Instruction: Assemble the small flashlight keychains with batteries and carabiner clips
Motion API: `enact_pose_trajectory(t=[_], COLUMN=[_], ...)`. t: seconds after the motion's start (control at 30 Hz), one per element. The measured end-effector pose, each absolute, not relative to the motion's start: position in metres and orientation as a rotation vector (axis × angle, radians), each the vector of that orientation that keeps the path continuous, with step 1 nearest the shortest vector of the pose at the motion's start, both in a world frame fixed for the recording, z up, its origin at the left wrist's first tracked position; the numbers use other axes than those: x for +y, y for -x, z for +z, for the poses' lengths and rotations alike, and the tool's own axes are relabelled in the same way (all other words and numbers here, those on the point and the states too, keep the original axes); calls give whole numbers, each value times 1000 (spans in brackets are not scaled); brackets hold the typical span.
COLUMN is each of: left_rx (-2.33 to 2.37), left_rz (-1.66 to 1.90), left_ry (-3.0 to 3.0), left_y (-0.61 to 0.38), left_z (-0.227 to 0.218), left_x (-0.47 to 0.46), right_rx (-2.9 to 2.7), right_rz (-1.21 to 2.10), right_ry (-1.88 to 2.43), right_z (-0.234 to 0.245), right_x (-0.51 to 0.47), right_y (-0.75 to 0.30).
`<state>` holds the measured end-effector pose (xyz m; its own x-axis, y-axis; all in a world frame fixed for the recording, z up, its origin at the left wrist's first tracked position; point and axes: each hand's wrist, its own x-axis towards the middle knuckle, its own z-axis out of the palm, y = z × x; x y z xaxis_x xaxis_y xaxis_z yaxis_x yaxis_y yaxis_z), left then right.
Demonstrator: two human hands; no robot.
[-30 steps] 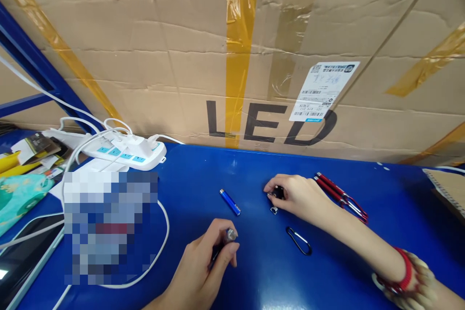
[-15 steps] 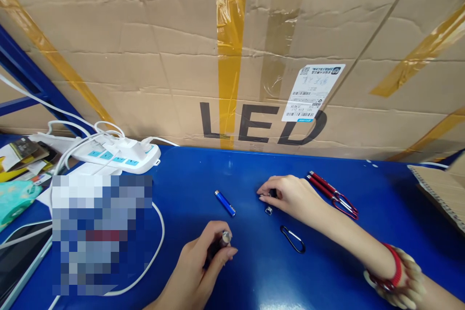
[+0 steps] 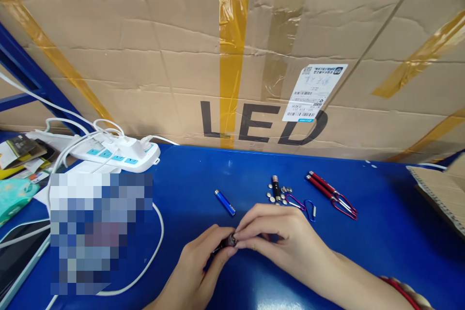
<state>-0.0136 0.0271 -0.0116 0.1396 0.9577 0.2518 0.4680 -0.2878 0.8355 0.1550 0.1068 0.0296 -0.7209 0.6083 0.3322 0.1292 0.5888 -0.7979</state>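
Note:
My left hand is closed around a small dark flashlight barrel, its end pointing up and away from me. At that end the fingertips of my right hand are pinched together, touching the rim; whatever they hold is hidden. Beyond the hands lies a short blue tube. Farther right is a black tube with several button cells scattered about it. Beside these are a purple carabiner and a blue carabiner, both partly behind my right hand.
Two red flashlights with red carabiners lie at the right. On the left are a white power strip, loose white cables and a blurred-out patch. A large cardboard box stands along the back, and a cardboard flap at the far right.
My right hand has come from the button cells toward me and left, to the end of the barrel in my left hand. The black tube and cells now show; the black carabiner is hidden.

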Motion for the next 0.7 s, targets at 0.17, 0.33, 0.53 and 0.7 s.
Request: enact_pose_trajectory(t=[0.17, 0.33, 0.53, 0.7], left_rx=[1383, 1420, 1448, 1469], left_rz=[1056, 992, 1060, 1060], left_ry=[-1862, -1854, -1859, -1865], left_y=[16, 16, 16, 16], left_z=[-13, -14, -13, -13], left_x=[27, 28, 28, 27], right_rx=[-2277, -2361, -2602, -2840], right_rz=[986, 939, 658, 242], right_ry=[601, 597, 980, 1474], right_z=[26, 33, 48, 47], right_x=[106, 106, 119, 133], right_y=[-156, -157, -167, -175])
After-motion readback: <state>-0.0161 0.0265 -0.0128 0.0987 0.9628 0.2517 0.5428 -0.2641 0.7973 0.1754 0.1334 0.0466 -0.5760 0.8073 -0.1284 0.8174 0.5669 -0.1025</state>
